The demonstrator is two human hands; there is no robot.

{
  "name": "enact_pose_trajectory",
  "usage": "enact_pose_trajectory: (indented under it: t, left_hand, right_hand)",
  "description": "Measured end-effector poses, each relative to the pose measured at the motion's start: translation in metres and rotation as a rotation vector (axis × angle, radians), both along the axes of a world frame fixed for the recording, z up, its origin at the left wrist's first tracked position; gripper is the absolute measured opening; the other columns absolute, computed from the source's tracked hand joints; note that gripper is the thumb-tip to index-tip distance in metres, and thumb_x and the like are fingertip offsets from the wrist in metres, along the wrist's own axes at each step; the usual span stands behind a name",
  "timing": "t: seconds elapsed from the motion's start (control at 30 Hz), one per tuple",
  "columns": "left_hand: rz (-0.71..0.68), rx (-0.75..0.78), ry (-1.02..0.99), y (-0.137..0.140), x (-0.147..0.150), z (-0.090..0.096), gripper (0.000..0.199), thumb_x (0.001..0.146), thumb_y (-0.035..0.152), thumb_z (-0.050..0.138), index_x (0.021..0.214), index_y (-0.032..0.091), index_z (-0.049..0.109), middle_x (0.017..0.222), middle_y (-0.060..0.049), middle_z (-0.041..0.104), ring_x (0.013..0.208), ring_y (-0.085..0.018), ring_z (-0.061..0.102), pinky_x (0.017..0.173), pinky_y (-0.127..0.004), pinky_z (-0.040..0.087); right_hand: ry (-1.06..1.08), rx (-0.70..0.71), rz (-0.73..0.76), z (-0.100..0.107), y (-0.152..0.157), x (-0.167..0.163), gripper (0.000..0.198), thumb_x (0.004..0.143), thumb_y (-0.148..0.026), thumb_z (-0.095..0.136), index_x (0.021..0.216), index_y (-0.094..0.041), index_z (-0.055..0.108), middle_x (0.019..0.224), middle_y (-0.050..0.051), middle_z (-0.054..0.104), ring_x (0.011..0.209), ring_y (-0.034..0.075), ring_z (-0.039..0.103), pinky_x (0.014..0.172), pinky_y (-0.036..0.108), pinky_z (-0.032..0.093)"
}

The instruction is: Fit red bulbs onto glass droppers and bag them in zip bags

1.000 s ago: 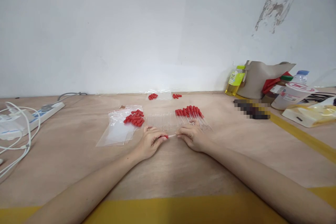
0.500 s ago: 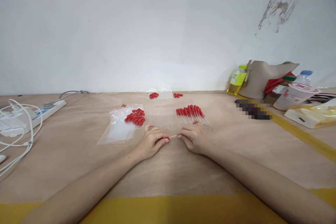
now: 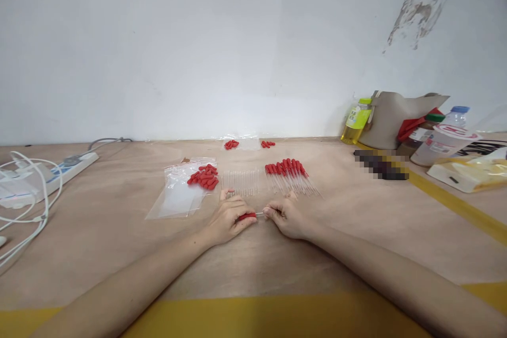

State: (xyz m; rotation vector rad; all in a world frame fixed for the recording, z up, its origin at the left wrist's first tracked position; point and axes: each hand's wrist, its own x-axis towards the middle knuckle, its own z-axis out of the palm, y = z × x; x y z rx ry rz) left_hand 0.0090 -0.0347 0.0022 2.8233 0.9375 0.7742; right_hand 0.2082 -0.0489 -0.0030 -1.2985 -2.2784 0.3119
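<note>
Red bulb [image 3: 247,216] pinched L hand [image 3: 228,219], clear tube [image 3: 260,214] R hand [image 3: 287,217]; loose tubes [image 3: 242,181], bags [image 3: 174,199] nr.

Left hand [image 3: 228,219] grips red bulb [image 3: 247,216]; right hand [image 3: 288,217] pinches clear tube [image 3: 260,214] projecting from it. Red-bulbed tubes [image 3: 289,167] lie beyond.

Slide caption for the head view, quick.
Left hand holds a red dropper bulb; right hand grips a thin clear tube.

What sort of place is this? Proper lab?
Probably a makeshift workspace rather than a proper lab: thin clear tubes in a row and a pile of red bulbs share the table with a power strip and a bottle of yellow liquid.
</note>
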Motion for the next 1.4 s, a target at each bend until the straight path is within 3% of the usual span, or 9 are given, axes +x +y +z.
enact_pose_trajectory:
  t: [0.3, 0.43, 0.53, 0.63, 0.7, 0.8, 0.9, 1.17, 1.4]
  left_hand:
    - [0.029, 0.15, 0.076, 0.008, -0.007, 0.007, 0.02, 0.085, 0.037, 0.048, 0.089, 0.027, 0.064, 0.082, 0.0, 0.067, 0.081, -0.016, 0.054, 0.096, -0.042, 0.016]
    - [-0.018, 0.177, 0.157, 0.007, -0.005, 0.011, 0.019, 0.087, 0.033, 0.046, 0.089, 0.029, 0.065, 0.077, 0.003, 0.068, 0.079, -0.015, 0.055, 0.095, -0.042, 0.018]
    - [0.013, 0.173, 0.141, 0.007, -0.007, 0.01, 0.021, 0.087, 0.035, 0.045, 0.098, 0.029, 0.062, 0.086, 0.001, 0.067, 0.085, -0.017, 0.054, 0.095, -0.043, 0.019]
    - [0.155, 0.141, 0.013, 0.008, -0.012, 0.006, 0.044, 0.081, 0.04, 0.052, 0.122, 0.025, 0.045, 0.107, -0.006, 0.06, 0.098, -0.022, 0.05, 0.095, -0.045, 0.022]
    - [0.197, 0.09, -0.05, 0.01, -0.015, 0.002, 0.05, 0.079, 0.039, 0.055, 0.125, 0.023, 0.041, 0.11, -0.008, 0.056, 0.101, -0.023, 0.049, 0.093, -0.044, 0.027]
    - [0.085, -0.008, -0.056, 0.012, -0.016, -0.003, 0.024, 0.083, 0.031, 0.05, 0.105, 0.022, 0.057, 0.105, -0.006, 0.057, 0.096, -0.019, 0.052, 0.087, -0.037, 0.038]
    - [-0.048, -0.043, -0.062, 0.014, -0.015, -0.007, 0.02, 0.086, 0.025, 0.044, 0.092, 0.021, 0.063, 0.1, -0.005, 0.059, 0.095, -0.016, 0.054, 0.084, -0.032, 0.042]
    - [-0.081, -0.077, -0.061, 0.015, -0.014, -0.009, 0.022, 0.087, 0.022, 0.044, 0.097, 0.02, 0.063, 0.098, -0.004, 0.063, 0.096, -0.014, 0.056, 0.086, -0.03, 0.045]
    - [-0.054, -0.105, -0.05, 0.017, -0.016, -0.012, 0.023, 0.087, 0.024, 0.043, 0.099, 0.02, 0.062, 0.101, -0.004, 0.063, 0.094, -0.014, 0.057, 0.085, -0.029, 0.045]
  right_hand:
    - [-0.233, 0.179, 0.142, 0.019, 0.003, 0.009, 0.023, 0.086, -0.028, 0.043, 0.074, -0.021, 0.063, 0.074, 0.0, 0.062, 0.069, 0.012, 0.052, 0.069, 0.03, 0.023]
    - [-0.336, 0.253, 0.134, 0.022, 0.0, 0.009, 0.022, 0.083, -0.025, 0.047, 0.071, -0.021, 0.064, 0.072, 0.002, 0.061, 0.073, 0.015, 0.051, 0.07, 0.032, 0.021]
    - [-0.357, 0.281, 0.128, 0.024, -0.001, 0.009, 0.02, 0.082, -0.024, 0.048, 0.069, -0.02, 0.063, 0.07, 0.004, 0.062, 0.073, 0.016, 0.052, 0.07, 0.033, 0.021]
    - [-0.243, 0.221, 0.011, 0.03, 0.011, 0.016, 0.019, 0.081, -0.024, 0.047, 0.073, -0.02, 0.064, 0.074, 0.003, 0.064, 0.071, 0.014, 0.054, 0.07, 0.031, 0.024]
    - [-0.104, 0.124, -0.169, 0.034, 0.028, 0.023, 0.021, 0.081, -0.027, 0.045, 0.074, -0.021, 0.064, 0.073, 0.001, 0.065, 0.067, 0.013, 0.055, 0.066, 0.028, 0.027]
    - [0.029, -0.008, -0.478, 0.035, 0.058, 0.031, 0.026, 0.079, -0.032, 0.046, 0.064, -0.02, 0.062, 0.067, 0.002, 0.064, 0.064, 0.015, 0.056, 0.061, 0.027, 0.03]
    - [0.021, -0.017, -0.622, 0.03, 0.077, 0.029, 0.03, 0.077, -0.035, 0.045, 0.055, -0.019, 0.058, 0.061, 0.003, 0.062, 0.064, 0.017, 0.056, 0.065, 0.029, 0.031]
    - [-0.087, 0.001, -0.642, 0.009, 0.081, 0.023, 0.031, 0.076, -0.037, 0.045, 0.054, -0.019, 0.058, 0.059, 0.004, 0.061, 0.063, 0.019, 0.056, 0.073, 0.036, 0.03]
    - [-0.238, 0.099, -0.569, 0.015, 0.076, 0.017, 0.043, 0.081, -0.046, 0.037, 0.06, -0.017, 0.06, 0.065, 0.008, 0.063, 0.065, 0.02, 0.056, 0.073, 0.036, 0.029]
